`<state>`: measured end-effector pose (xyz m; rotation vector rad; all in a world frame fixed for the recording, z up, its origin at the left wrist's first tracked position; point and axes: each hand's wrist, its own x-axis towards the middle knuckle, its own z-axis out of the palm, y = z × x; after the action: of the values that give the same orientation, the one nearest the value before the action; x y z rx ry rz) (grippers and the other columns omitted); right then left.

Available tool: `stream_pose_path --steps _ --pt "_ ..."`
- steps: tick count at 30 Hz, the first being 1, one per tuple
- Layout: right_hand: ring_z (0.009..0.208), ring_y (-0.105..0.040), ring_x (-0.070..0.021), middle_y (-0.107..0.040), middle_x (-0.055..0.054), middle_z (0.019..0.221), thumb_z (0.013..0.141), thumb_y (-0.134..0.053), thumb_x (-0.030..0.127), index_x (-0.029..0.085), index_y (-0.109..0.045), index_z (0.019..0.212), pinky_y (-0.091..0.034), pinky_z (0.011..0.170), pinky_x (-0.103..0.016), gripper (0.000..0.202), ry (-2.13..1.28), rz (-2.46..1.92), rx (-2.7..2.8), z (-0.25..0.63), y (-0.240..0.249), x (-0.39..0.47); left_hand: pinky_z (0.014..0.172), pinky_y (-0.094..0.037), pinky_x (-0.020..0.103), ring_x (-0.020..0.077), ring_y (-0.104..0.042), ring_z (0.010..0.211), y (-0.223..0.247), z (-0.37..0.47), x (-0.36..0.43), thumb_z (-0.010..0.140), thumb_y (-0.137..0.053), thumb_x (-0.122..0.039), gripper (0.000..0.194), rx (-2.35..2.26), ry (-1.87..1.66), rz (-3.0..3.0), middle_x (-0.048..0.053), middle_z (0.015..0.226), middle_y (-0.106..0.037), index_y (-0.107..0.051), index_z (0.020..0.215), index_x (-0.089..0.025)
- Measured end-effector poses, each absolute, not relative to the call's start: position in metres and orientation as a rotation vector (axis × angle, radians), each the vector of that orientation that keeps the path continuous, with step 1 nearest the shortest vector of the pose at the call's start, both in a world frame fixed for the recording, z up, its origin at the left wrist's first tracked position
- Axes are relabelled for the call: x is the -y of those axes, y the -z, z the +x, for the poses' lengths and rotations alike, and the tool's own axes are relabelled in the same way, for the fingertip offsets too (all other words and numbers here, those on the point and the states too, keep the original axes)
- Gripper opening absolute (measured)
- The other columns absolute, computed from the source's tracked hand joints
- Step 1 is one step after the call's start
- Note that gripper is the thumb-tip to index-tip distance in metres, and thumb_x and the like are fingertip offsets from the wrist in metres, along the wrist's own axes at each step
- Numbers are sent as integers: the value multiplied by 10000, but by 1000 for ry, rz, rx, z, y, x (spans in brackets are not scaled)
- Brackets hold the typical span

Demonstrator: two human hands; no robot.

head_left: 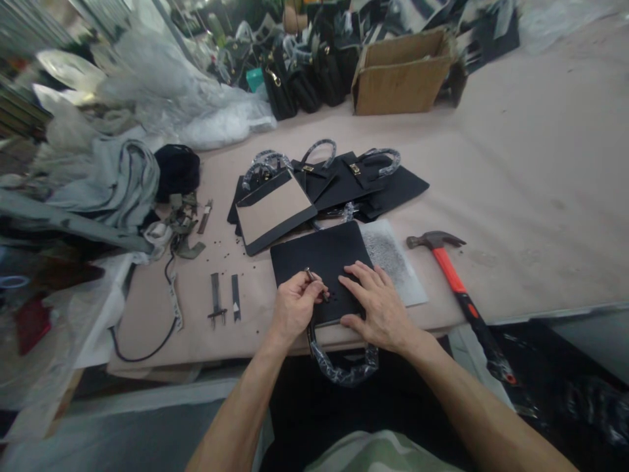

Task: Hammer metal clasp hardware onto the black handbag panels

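Observation:
Between the thumb and fingers of my left hand [299, 301] is a small metal punch [309, 274], tilted, its lower end at a black bag panel [319, 252]. My right hand [376, 303] lies with spread fingers on the panel's right side and holds nothing. Small dark bits lie on the panel between the hands. A plastic-wrapped handle [339, 375] hangs from the panel over the table's front edge. Partly under the panel is a pitted white board [393, 262]. To the right rests a claw hammer [455, 278] with a red and black grip.
Behind the panel lie more black bag pieces [388, 190] with wrapped handles and a beige-faced panel [275, 208]. Two flat metal tools, including a pronged one [215, 298], lie left. A cardboard box [400, 78], black bags [280, 88] and clear plastic [196, 111] stand at the back.

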<state>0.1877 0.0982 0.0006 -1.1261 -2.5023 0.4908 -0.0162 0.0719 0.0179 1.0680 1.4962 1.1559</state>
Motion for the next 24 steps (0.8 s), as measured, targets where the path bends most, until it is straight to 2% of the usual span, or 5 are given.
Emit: stream_pose_path --steps 7,14,19,21,24 --pt "1462 -350 -370 -478 -184 1520 792 -747 440 142 -563 1402 -218 1212 -589 704 -495 -1115 2488 189 3 -98 682 -585 243 149 -713 701 -12 -10 -69 829 -695 -313 152 -1534 -1193 1096 28 773 -748 -677 848 -163" --pt "1465 -342 -369 -484 -181 1517 776 -755 411 140 -566 1400 -214 1219 -586 706 -506 -1104 2481 189 1 -98 710 -588 258 158 -716 734 -8 -11 -67 873 -659 -330 154 -1588 -1171 1166 28 822 -755 -678 852 -178" --pt "1457 -355 -390 -505 -181 1497 792 -740 420 170 -580 1385 -219 1203 -629 664 -580 -1070 2428 189 4 -99 772 -575 270 172 -729 800 -7 -10 -60 921 -590 -285 138 -1666 -1158 1518 34 864 -768 -693 878 -203" --pt "1436 -394 -377 -527 -173 1476 833 -706 463 180 -587 1367 -265 1187 -622 616 -673 -996 2355 194 3 -103 792 -573 276 180 -735 823 -6 -10 -57 932 -564 -270 154 -1669 -1148 1669 42 885 -774 -698 887 -209" --pt "1338 -519 -323 -579 -162 1406 918 -608 451 187 -601 1317 -408 1123 -535 479 -716 -1037 2102 217 -5 -113 789 -571 274 180 -736 816 -3 -8 -54 944 -545 -253 164 -1657 -1137 1786 48 889 -771 -699 906 -212"
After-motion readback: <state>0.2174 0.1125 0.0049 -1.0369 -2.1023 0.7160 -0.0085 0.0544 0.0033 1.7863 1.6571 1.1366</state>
